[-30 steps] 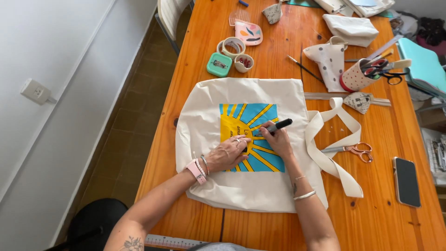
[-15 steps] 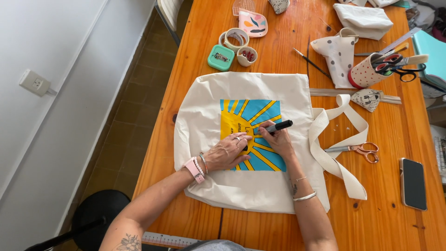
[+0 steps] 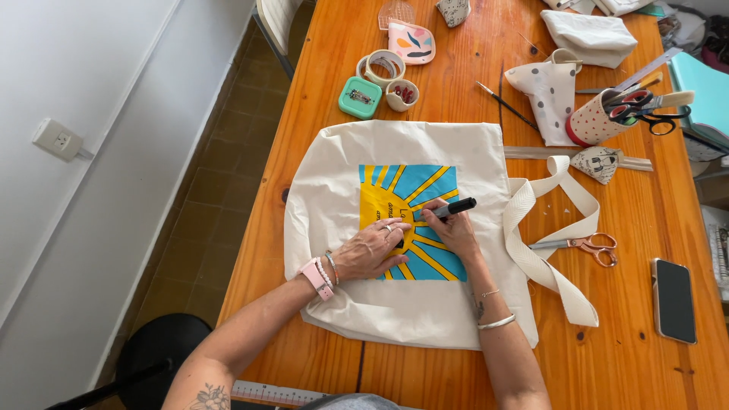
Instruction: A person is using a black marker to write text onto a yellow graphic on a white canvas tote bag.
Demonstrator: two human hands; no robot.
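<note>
While tote bag (image 3: pixel 410 228) is pinned flat mid-frame by spread left hand (image 3: pixel 373 249), black marker (image 3: pixel 448 209) is gripped by right hand (image 3: pixel 452 228) fingers, long axis toward upper right, tip on sun print (image 3: pixel 410 190).

The tote bag (image 3: pixel 425 304) is showing as matt, woven cream cloth with flat blue and yellow paint (image 3: pixel 425 190). The table (image 3: pixel 456 372) is gleaming as smooth varnished wood. The scissors (image 3: pixel 585 244) are glinting coppery metal, and the phone (image 3: pixel 673 300) is looking glossy black.
</note>
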